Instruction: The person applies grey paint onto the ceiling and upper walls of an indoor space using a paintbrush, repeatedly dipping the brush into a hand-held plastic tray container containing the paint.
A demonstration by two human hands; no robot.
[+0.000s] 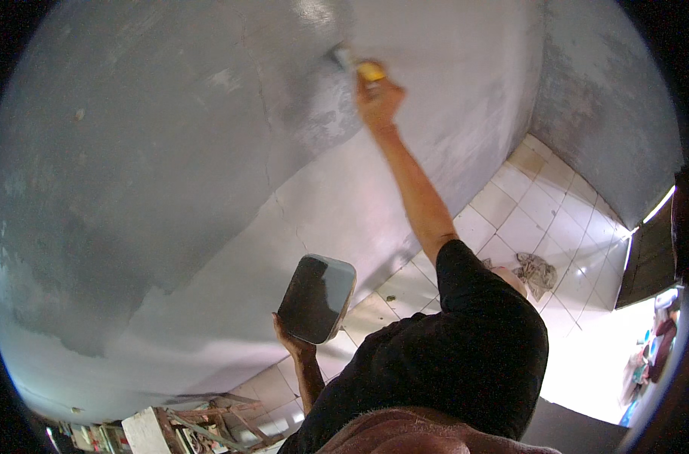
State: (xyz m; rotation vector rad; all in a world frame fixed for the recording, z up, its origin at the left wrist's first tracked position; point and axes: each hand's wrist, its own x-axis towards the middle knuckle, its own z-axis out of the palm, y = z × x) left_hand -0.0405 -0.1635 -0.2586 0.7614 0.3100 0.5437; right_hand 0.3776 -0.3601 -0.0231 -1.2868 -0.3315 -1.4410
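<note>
My right hand (381, 104) is raised against the wall (405, 166), closed around a paintbrush (346, 57) with a yellow handle. Motion blurs the brush a little, and its dark tip meets the grey surface. Lower down, my left hand (291, 337) holds a rectangular light-coloured tub (343, 281) by its lower left side, fingers partly hidden beneath it. Dark grey paint (305, 306) lies inside the tub, which looks tilted. Darker, wet-looking grey covers the wall's upper left, while a paler grey area runs below and to the right. A thin crack crosses the wall.
Pale floor tiles (518, 200) run along the wall's foot. A crumpled cloth or bag (537, 274) lies on them at right. A dark door (651, 261) stands beside a bright doorway. At lower left are a wooden frame (231, 416) and a white panel (144, 433).
</note>
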